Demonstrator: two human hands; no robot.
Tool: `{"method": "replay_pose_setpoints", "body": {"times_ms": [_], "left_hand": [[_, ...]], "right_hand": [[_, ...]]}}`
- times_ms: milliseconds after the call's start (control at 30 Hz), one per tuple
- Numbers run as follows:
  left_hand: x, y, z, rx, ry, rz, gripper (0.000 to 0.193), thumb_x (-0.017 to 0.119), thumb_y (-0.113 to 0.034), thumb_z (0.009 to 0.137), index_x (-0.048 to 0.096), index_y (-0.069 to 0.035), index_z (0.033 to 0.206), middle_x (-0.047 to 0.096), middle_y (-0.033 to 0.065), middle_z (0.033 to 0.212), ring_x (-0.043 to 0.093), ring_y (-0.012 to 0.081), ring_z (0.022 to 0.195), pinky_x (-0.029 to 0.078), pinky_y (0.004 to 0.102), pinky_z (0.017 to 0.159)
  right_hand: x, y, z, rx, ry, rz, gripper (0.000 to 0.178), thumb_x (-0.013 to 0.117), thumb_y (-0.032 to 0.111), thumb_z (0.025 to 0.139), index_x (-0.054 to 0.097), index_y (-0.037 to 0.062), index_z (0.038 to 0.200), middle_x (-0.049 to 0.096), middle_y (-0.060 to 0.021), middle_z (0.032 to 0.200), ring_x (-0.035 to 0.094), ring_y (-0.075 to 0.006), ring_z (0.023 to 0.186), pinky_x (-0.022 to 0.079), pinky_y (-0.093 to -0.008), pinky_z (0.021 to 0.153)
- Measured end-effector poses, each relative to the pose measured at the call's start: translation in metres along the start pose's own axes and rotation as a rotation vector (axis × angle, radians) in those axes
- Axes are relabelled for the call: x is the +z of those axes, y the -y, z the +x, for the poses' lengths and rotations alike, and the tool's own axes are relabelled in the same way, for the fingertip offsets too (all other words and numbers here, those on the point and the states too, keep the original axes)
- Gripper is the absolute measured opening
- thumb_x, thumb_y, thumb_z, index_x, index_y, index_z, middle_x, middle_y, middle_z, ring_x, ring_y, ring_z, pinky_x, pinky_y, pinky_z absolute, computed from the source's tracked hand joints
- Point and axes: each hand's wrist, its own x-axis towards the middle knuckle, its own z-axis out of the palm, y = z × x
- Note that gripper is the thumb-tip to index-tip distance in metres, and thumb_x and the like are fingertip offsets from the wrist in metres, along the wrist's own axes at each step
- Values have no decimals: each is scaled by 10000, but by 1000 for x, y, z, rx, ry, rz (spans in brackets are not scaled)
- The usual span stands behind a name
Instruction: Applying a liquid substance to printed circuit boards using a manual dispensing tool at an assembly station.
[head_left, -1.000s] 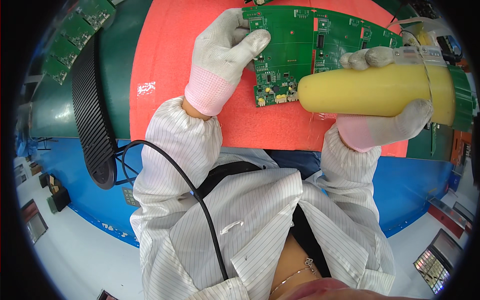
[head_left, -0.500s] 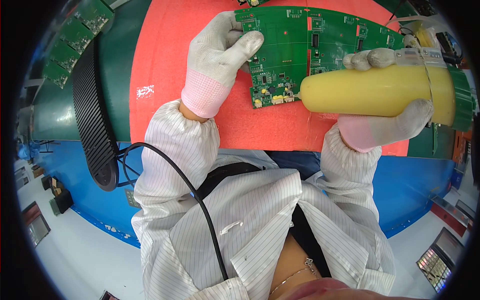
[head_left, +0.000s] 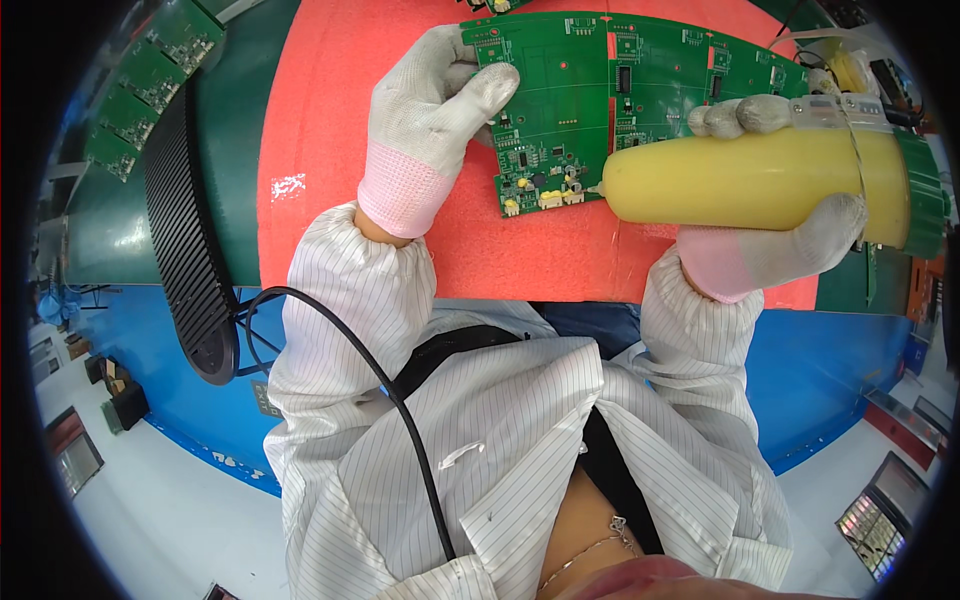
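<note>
In a white glove with a pink cuff, my left hand (head_left: 430,110) pinches the left edge of a green circuit board panel (head_left: 560,95), thumb on top. White connectors and dabs of yellowish glue show along the panel's near-left edge. My right hand (head_left: 790,245), gloved alike, is wrapped round a large yellow glue syringe (head_left: 740,180) lying nearly level. Its narrow tip points left and meets, or almost meets, the connectors at the panel's near edge. The syringe covers the near right part of the panel.
A pink foam sheet (head_left: 320,130) covers the green worktop (head_left: 115,235) under the panel. On the left stand a black ribbed stand (head_left: 190,220) with a black cable (head_left: 400,400) and more circuit boards (head_left: 150,75). Another board (head_left: 495,8) lies at the far edge.
My left hand and the panel have shifted slightly to the left. The syringe and my right hand have hardly moved, so the tip now sits a little further right along the panel.
</note>
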Motion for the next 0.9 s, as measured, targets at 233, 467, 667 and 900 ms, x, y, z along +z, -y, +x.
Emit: {"method": "replay_pose_setpoints", "body": {"times_ms": [233, 467, 667, 900], "left_hand": [[-1, 1, 0, -8, 7, -16, 352, 588, -225, 843, 511, 29, 1074, 621, 104, 844, 604, 117, 717, 490, 222, 572], [0, -3, 0, -33, 17, -20, 368, 594, -232, 839, 505, 33, 1078, 620, 99, 843, 601, 117, 713, 483, 218, 570], [-2, -1, 0, -26, 16, -22, 380, 607, -245, 834, 506, 31, 1076, 618, 92, 841, 596, 112, 705, 475, 215, 560], [0, 0, 1, -20, 19, -32, 389, 616, -261, 829, 509, 27, 1068, 615, 83, 838, 592, 107, 699, 468, 210, 552]], "right_hand": [[17, -4, 3, -83, -217, 30, 473, 421, 407, 875, 469, 5, 1119, 547, -210, 946, 541, -322, 771, 447, -434, 698], [1, 17, 5, 32, 12, 111, 580, 505, 522, 801, 461, 85, 1181, 521, -122, 1015, 499, -247, 887, 363, -414, 850], [-10, 16, -3, -135, -111, -26, 527, 459, 470, 853, 461, 67, 1192, 544, -173, 1033, 538, -289, 868, 405, -431, 797], [-11, 13, -5, -157, -99, 23, 513, 463, 452, 864, 468, 55, 1188, 555, -197, 1047, 560, -318, 854, 430, -444, 761]]}}
